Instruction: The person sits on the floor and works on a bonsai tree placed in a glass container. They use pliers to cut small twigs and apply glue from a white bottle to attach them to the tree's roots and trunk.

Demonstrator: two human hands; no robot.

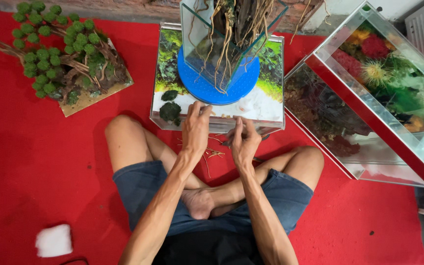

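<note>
Left hand (196,128) has its fingers spread flat on the near rim of the low glass tank (271,110), while the right hand (244,142) has fingertips pinched together on something thin I can't make out. My worry is leaning on that rim: the small root-filled glass box (207,39) sits tilted on a blue disc (199,88) and could slide. Open room is the red mat (35,162) left; the long aquarium (393,93) crowds the right.

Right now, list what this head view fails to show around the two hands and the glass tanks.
- Right hand: whatever the fingers pinch is too small, partly hidden by the hand itself.
- Left hand: fingertips at the glass box front edge; contact unclear.
- Small tank with roots: top cut off by the upper frame edge.
- Large aquarium: right end cut off by the frame.
</note>
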